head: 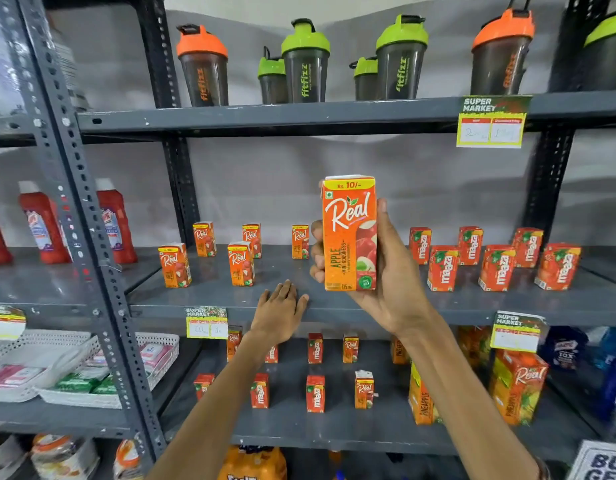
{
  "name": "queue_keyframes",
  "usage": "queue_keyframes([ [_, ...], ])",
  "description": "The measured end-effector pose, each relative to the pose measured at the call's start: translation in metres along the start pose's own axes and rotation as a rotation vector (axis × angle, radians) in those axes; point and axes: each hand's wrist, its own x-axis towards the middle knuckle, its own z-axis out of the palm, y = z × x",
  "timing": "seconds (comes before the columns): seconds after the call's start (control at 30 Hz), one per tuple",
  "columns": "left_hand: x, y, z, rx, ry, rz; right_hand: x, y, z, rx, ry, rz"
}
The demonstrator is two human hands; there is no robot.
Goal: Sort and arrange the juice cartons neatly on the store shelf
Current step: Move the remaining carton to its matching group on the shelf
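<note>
Gripping Real apple carton [349, 233] upright in right hand [386, 271], label outward, likely checking brand. Resting left hand [280, 311] flat, empty, on middle shelf edge [334, 308]. Beyond: Real cartons [240, 263] left, Maaza cartons [497, 266] right, gap between for placement.

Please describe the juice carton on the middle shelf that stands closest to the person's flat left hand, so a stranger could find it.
Find the middle shelf. On its left half stand five Real cartons; take the front carton nearest the left hand. It is the right one of the two in front.
</note>
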Motion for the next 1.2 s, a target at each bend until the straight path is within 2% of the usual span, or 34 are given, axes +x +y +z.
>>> queue_keyframes([
  [0.17,0.0,0.0,0.002,-0.024,0.002,-0.004,-0.001,0.004,-0.005,-0.053,-0.026,0.005],
  [0.33,-0.002,-0.005,0.008,-0.088,0.045,0.023,0.011,0.025,-0.02,-0.102,0.053,0.034],
  [0.77,-0.009,-0.024,0.019,-0.102,0.085,0.032,0.135,0.134,-0.097,-0.239,0.193,0.166],
  [0.97,-0.008,-0.013,0.016,-0.113,0.101,0.066,0.158,0.154,-0.117,-0.221,0.244,0.187],
  [1.2,-0.008,-0.019,0.023,-0.104,0.106,0.059,0.172,0.171,-0.124,-0.326,0.276,0.198],
])
